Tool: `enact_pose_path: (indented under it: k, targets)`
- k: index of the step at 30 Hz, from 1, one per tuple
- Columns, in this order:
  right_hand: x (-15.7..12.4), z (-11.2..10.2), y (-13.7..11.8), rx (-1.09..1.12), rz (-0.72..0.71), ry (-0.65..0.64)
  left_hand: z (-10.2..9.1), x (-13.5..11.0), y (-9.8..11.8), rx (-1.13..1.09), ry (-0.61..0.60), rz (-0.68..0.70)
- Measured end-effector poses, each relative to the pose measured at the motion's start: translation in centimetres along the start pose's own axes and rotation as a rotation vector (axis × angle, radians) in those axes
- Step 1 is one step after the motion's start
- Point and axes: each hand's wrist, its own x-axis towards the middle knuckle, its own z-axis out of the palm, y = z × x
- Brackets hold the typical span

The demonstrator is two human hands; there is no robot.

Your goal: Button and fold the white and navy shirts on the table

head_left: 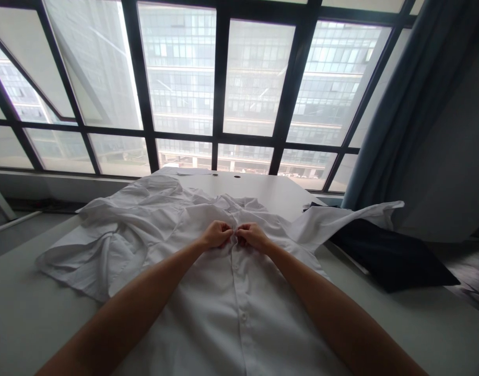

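Note:
A white button-up shirt lies front side up on the table, its collar toward the window. My left hand pinches the shirt's front edge on the upper placket. Close against it, my right hand pinches the other side of the same placket. The fingertips of both hands nearly meet, and what lies right between them is too small to make out. Lower on the placket a small white button shows. The shirt's right-hand sleeve spreads out over a dark folded cloth.
Another crumpled white garment lies to the left, partly beside the shirt. The dark cloth rests at the table's right edge. Behind the white table stand large framed windows. A blue-grey curtain hangs at right.

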Motion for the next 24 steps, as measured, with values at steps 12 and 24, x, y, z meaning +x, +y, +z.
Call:
enact_pose_path:
  k: [12,24]
  targets:
    - [-0.3,-0.5,-0.3,0.087,0.022,-0.065,0.3,-0.2,0.3,0.123,0.122,0.053]
    - [-0.2,-0.6,0.2,-0.096,-0.092,-0.068,0.0,-0.3,0.8,0.095,0.003,-0.027]
